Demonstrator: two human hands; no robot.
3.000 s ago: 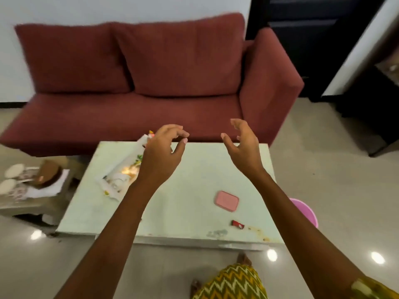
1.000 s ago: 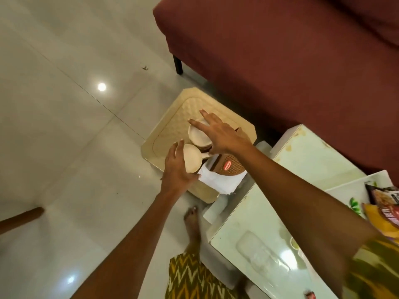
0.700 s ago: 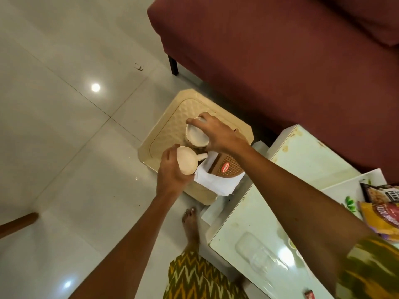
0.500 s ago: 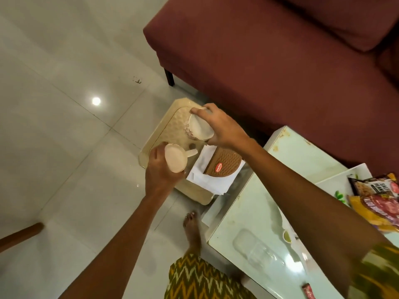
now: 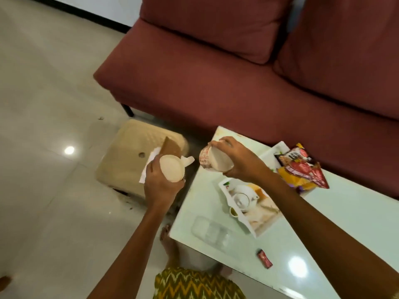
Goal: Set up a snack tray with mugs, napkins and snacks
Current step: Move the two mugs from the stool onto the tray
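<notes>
fabric [image 5: 194, 283] in yellow zigzag shows at the bottom edge, a bare foot [image 5: 168, 236] just past it. on the pale glass table [image 5: 203, 203] lies a small red wrapper [image 5: 264, 258], and beyond it a white printed tray [image 5: 265, 212]. the left hand [image 5: 160, 188] wraps round a cream mug [image 5: 171, 171] from below, mouth tipped toward me, over the gap between table and beige stool [image 5: 125, 160]. the right hand [image 5: 241, 164] curls round a patterned mug [image 5: 207, 160] above the table's far corner, near the tray's end. white napkins [image 5: 151, 157] and a brown packet [image 5: 170, 146] sit on the stool. snack packets [image 5: 302, 171] lie at the tray's far end, a maroon sofa [image 5: 216, 83] behind.
</notes>
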